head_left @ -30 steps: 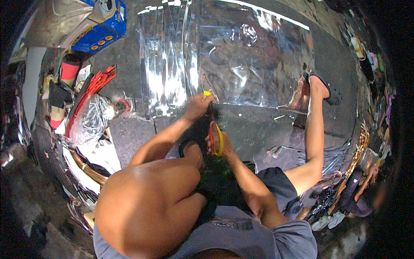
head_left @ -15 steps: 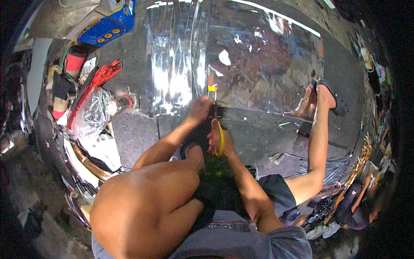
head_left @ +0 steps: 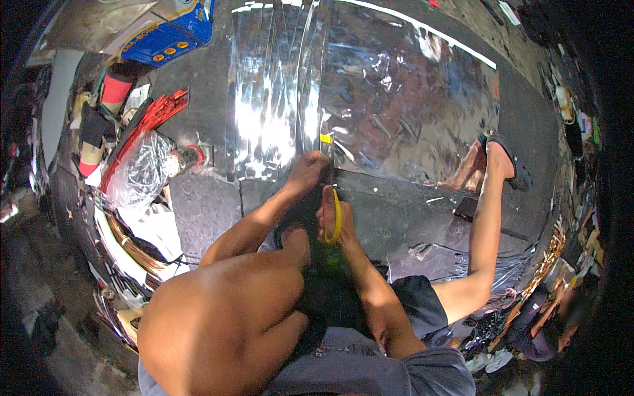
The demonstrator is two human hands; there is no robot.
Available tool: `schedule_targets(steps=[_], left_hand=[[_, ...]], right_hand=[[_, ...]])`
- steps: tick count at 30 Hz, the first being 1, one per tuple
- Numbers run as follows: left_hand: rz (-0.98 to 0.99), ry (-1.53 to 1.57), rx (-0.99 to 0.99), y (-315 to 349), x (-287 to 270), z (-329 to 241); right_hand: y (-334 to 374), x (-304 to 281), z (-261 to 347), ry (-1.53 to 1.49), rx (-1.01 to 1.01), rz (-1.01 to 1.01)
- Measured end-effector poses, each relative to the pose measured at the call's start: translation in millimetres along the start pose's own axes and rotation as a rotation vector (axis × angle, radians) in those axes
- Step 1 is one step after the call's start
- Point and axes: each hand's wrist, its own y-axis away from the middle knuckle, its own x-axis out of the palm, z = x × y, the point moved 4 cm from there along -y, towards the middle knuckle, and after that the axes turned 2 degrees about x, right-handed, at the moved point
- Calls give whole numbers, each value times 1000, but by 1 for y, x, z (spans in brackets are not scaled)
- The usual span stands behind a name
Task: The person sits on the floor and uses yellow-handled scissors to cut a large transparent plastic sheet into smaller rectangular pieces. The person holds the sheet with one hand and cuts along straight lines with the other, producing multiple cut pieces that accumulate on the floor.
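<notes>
A shiny clear plastic sheet (head_left: 409, 112) lies on the dark floor, with several narrow plastic strips (head_left: 264, 99) along its left side. My left hand (head_left: 309, 173) is closed on the near edge of the plastic, where sheet and strips meet. Just beyond its fingers is a small yellow patch (head_left: 325, 138) whose nature I cannot make out. Below it, my right hand (head_left: 333, 218) is wrapped round the yellow handle of a pair of scissors (head_left: 338, 214). The scissor blades point away toward the plastic, partly hidden beside my left hand.
On the left lie red strips (head_left: 148, 125), a clear bag (head_left: 142, 171) and a red-and-black roll (head_left: 117, 92). A blue package (head_left: 168, 39) stands at the far left. My sandalled right foot (head_left: 505, 162) rests by the sheet's right corner. Assorted scraps (head_left: 508, 297) line the right.
The view has shifted slightly. An orange patch beyond my left hand no longer shows, and the glare on the sheet has changed. Both hands keep nearly the same places and grips.
</notes>
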Motion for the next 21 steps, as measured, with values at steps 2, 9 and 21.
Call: schedule_targets(steps=[2,9,21], left_hand=[[19,29,-17,3,-1,-2],[60,-14,-5,7,-7,-30],[130,-145,203,34,-18,-81]], right_hand=[[-10,-1,5,-18,-28,-27],[-70,-7,69,196,-268,-214],[-156,-9,221,544,-683,-311]])
